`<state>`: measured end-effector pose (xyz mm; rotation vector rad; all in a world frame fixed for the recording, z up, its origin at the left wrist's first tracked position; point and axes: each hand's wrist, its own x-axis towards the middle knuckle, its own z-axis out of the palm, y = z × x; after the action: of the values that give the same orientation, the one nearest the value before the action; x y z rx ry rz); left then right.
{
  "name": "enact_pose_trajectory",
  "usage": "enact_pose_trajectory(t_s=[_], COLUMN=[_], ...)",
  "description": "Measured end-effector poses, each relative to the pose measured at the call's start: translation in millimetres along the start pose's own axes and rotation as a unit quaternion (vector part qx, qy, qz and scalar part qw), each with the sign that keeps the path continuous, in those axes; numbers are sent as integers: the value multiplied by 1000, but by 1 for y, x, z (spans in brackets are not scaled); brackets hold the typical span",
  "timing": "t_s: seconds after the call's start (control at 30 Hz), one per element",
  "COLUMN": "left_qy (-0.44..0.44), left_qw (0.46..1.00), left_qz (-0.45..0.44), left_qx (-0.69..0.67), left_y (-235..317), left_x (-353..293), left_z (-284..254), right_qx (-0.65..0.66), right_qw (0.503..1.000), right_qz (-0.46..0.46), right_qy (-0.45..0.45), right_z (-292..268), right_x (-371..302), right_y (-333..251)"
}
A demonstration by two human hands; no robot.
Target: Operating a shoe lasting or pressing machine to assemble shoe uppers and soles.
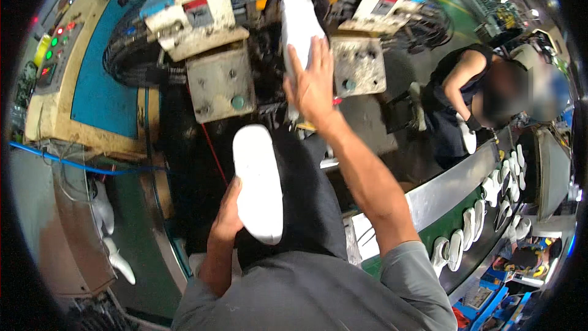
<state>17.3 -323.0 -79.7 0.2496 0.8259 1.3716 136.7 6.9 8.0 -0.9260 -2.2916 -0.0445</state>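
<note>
My left hand (229, 211) grips a white shoe (257, 184) over my lap, its smooth, pale sole side facing up. The thumb shows at the shoe's left edge; the other fingers are hidden beneath. Ahead, a second white shoe (299, 18) sits lengthwise in the middle of a machine, between two metal plates. My right hand (311, 83) lies on the near part of that shoe, fingers stretched out and spread across its surface.
A left metal plate (220, 83) and a right metal plate (361, 64) flank the machine's middle. A button panel (55, 49) stands at far left. White shoes line a green conveyor (429, 233) at right. Beyond it a co-worker (456, 98) handles a white shoe.
</note>
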Motion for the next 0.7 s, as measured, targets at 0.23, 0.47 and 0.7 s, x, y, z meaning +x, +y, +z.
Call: enact_pose_trajectory(t_s=[0.23, 0.47, 0.7], left_qy=[9, 14, 35], left_qw=[998, 999, 999], left_qz=[30, -21, 11], left_qx=[53, 27, 36], left_y=[11, 36, 31], left_x=[46, 72, 87], left_z=[34, 66, 62], right_qx=[-13, 27, 84], right_qw=[997, 996, 995], right_qz=[-25, -15, -18], right_qy=[69, 82, 56], right_z=[47, 78, 78], right_x=[80, 107, 98], right_y=[34, 52, 62])
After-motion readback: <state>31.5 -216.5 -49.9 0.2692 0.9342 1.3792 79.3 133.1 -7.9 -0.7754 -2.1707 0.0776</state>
